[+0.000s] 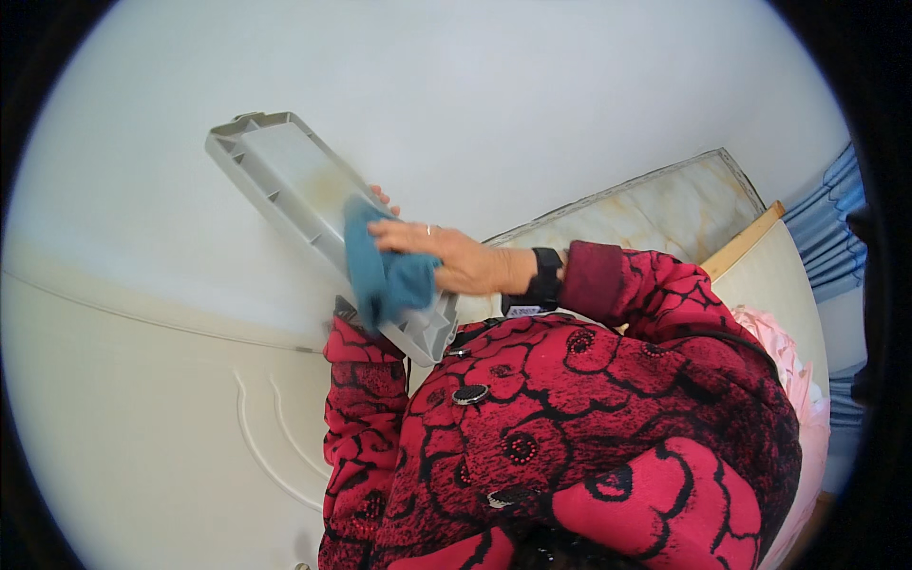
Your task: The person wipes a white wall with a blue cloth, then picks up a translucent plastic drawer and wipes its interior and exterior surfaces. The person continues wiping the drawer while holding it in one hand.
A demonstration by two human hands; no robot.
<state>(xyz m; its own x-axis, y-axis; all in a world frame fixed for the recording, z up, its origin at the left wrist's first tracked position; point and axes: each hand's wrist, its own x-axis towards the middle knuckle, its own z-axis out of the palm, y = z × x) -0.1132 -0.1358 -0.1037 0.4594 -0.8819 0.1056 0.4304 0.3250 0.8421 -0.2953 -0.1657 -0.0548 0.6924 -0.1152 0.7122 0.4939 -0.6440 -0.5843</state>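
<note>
A long light-grey plastic panel, ribbed and open along its rim, is held up at a slant before the red and black patterned jacket. A yellowish patch shows on its flat inner face. My left hand grips it from behind; only a few fingertips show past its upper right edge, and the rest is hidden. In my right hand, with a ring and a black wrist strap, is a blue-green cloth pressed on the panel's lower half. The cloth looks slightly blurred.
Behind the panel is a pale wall. A cream surface with curved raised mouldings lies at the left. To the right are a marble-patterned panel with a dark border, a wooden edge, a blue curtain and pink fabric.
</note>
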